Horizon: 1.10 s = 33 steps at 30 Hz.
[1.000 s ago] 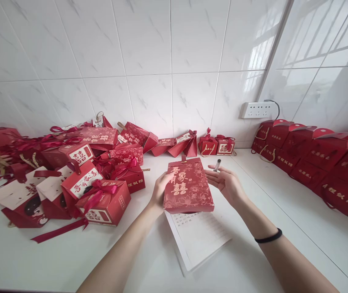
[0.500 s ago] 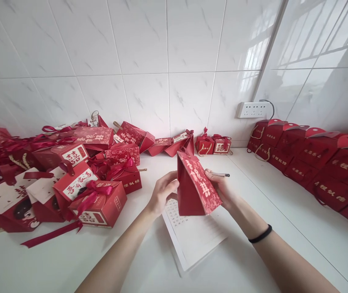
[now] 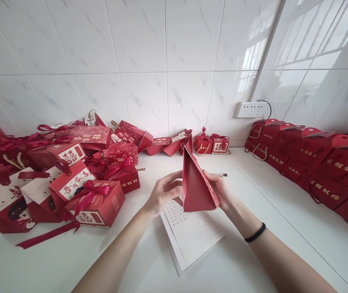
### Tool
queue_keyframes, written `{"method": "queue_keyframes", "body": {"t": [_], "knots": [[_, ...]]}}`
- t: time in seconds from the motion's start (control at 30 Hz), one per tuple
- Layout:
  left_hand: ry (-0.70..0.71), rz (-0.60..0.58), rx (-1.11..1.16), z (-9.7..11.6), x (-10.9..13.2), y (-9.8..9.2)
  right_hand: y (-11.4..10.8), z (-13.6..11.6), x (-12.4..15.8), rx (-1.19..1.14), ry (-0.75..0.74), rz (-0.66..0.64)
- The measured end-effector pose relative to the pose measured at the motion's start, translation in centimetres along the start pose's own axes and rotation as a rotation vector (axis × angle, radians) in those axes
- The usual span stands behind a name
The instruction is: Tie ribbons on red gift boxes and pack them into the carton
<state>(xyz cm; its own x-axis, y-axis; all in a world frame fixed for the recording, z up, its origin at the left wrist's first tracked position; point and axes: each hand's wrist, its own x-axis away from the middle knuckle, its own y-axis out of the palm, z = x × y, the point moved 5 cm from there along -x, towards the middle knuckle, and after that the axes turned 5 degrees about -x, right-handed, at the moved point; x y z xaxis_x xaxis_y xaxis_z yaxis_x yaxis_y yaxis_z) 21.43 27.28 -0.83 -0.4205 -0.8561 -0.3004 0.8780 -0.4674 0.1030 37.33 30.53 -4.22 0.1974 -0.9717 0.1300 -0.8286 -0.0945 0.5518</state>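
Between my hands, above the paper, is a red triangular gift box (image 3: 197,185), its plain triangular end turned towards me. My left hand (image 3: 164,194) grips its left side, fingers behind and thumb at the edge. My right hand (image 3: 218,188) holds the printed right side. A pen (image 3: 220,175) is also tucked in my right hand, its dark end sticking out to the right. Under the box, a notebook (image 3: 197,244) lies on the white table with handwritten lines on its upper part; the box hides some of the page.
Red gift boxes with ribbons (image 3: 96,201) are heaped on the left. More boxes stand along the tiled wall, among them a small box (image 3: 219,144). Stacked red boxes (image 3: 305,156) line the right side. A white power strip (image 3: 251,109) is fixed to the wall.
Both hands have turned the gift box, so its plain triangular end now faces me and its printed side is mostly turned away. The pen stays in my right hand.
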Motion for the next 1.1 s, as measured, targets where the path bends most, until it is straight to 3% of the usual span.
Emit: {"method": "queue_keyframes", "body": {"t": [0.27,0.47,0.67,0.83,1.1], "knots": [[-0.113,0.209,0.162,-0.5,-0.5,-0.9,0.2,0.1,-0.2,-0.043,-0.006,-0.061],[-0.156,0.265,0.263,-0.6,-0.6,-1.4,0.6,-0.2,0.1,-0.013,-0.076,-0.065],[-0.272,0.275,0.241,-1.5,-0.6,-1.6,-0.7,-0.8,-0.1,0.118,-0.159,0.178],[-0.408,0.264,0.096,-2.3,-0.3,-1.8,-1.0,-1.0,0.1,0.144,-0.191,0.266],[-0.506,0.388,0.409,-2.5,-0.3,-1.7,-0.4,-1.4,0.1,0.074,-0.224,0.150]]}}
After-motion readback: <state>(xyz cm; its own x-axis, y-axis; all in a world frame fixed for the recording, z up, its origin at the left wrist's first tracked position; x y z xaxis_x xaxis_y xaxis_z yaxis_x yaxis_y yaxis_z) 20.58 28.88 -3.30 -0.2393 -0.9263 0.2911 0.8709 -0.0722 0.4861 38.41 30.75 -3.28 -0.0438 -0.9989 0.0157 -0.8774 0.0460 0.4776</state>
